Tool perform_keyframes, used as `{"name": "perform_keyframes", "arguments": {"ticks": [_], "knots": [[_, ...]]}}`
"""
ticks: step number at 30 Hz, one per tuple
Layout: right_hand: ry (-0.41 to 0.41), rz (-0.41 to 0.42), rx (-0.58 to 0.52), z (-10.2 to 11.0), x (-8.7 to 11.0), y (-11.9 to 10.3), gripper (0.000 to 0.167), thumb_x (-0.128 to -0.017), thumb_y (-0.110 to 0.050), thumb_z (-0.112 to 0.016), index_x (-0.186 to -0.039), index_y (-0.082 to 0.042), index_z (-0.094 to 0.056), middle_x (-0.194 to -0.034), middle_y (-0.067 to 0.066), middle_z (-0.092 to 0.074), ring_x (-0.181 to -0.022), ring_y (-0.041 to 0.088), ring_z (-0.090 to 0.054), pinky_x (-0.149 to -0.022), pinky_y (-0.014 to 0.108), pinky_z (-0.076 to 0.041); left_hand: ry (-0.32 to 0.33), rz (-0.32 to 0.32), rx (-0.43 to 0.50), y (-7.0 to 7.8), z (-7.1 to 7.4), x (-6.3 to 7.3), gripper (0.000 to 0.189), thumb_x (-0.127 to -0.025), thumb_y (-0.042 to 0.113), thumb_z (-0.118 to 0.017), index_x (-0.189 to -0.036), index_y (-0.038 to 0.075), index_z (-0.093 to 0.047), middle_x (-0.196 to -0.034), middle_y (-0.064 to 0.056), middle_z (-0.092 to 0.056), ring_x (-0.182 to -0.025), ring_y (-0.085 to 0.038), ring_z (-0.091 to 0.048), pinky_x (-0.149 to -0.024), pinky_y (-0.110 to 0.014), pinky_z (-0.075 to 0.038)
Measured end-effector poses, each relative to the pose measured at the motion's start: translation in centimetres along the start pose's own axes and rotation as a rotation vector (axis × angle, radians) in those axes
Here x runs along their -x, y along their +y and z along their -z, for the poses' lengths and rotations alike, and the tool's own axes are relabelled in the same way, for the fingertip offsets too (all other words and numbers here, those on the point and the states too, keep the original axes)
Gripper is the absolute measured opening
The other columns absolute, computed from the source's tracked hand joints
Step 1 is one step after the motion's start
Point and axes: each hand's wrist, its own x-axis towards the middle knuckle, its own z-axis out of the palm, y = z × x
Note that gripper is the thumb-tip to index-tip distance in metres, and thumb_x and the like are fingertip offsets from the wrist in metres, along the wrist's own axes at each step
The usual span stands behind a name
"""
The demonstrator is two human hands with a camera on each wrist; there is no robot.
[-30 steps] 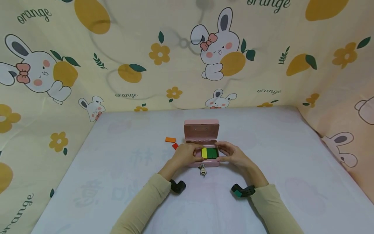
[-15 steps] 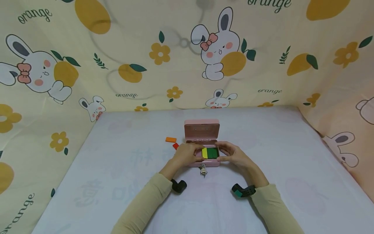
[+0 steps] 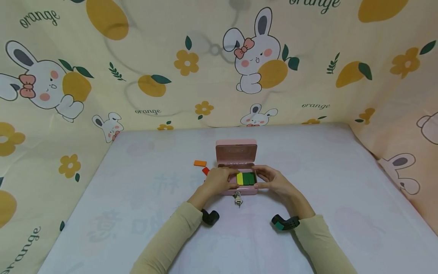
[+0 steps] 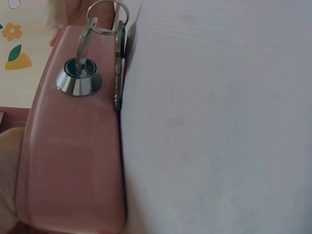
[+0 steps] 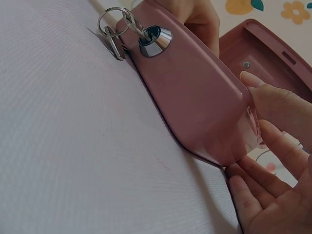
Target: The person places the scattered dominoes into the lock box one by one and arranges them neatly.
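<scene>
A pink metal cash box stands on the table, lid raised. Inside lie a yellow block and green blocks, side by side. My left hand reaches over the box's left part, its thumb and finger pinching at the two ends of the yellow block; its other fingers are hidden. At the right side my right hand grips the box, thumb at the rim and fingers along the outer wall. A key sits in the front lock, with a ring and another key hanging from it.
An orange block and a red block lie on the white tabletop left of the box, the red one close to my left hand. A rabbit-print cloth rises behind the table.
</scene>
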Motion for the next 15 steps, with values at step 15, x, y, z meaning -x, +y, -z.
{"name": "perform_keyframes", "arguments": {"ticks": [15], "knots": [[-0.005, 0.002, 0.007, 0.08, 0.0, -0.05, 0.07, -0.083, -0.008, -0.073, -0.141, 0.007, -0.036, -0.153, 0.028, -0.029, -0.146, 0.045, -0.024, -0.114, 0.037, -0.026, 0.01, -0.025, 0.019, -0.15, 0.03, 0.11, 0.053, -0.084, 0.047, -0.07, -0.13, 0.025, -0.061, -0.123, -0.001, -0.068, -0.091, -0.016, -0.057, -0.07, -0.025, -0.038]]}}
